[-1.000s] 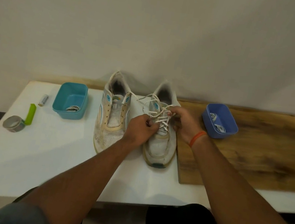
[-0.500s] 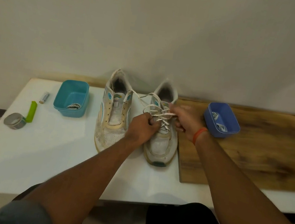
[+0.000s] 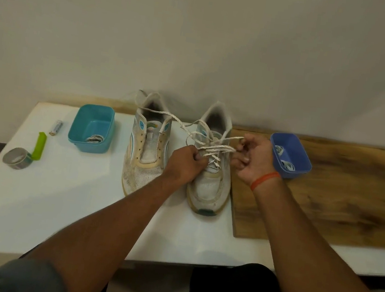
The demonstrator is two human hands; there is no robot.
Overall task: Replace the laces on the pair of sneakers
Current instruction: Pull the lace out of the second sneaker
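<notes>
Two worn white sneakers stand side by side on the white table (image 3: 29,209), toes toward me. The left sneaker (image 3: 147,149) has bare eyelets and no lace. The right sneaker (image 3: 209,185) carries a white lace (image 3: 216,148) crossed through its eyelets. My left hand (image 3: 185,163) grips the shoe's left side at the lacing, thumb on the lace. My right hand (image 3: 254,158) pinches the lace on the shoe's right side and holds it taut. A loose end of the lace trails left across the other sneaker's opening.
A teal bin (image 3: 92,128) left of the shoes holds a coiled lace. A blue bin (image 3: 290,156) on the wooden board (image 3: 339,203) holds coiled white laces. A battery (image 3: 56,126), a green tool (image 3: 39,146) and a tape roll (image 3: 17,158) lie far left.
My right hand has moved to the right, away from the shoe, drawing the lace out taut. The loose end now stretches further across the left sneaker. My left hand stays on the shoe.
</notes>
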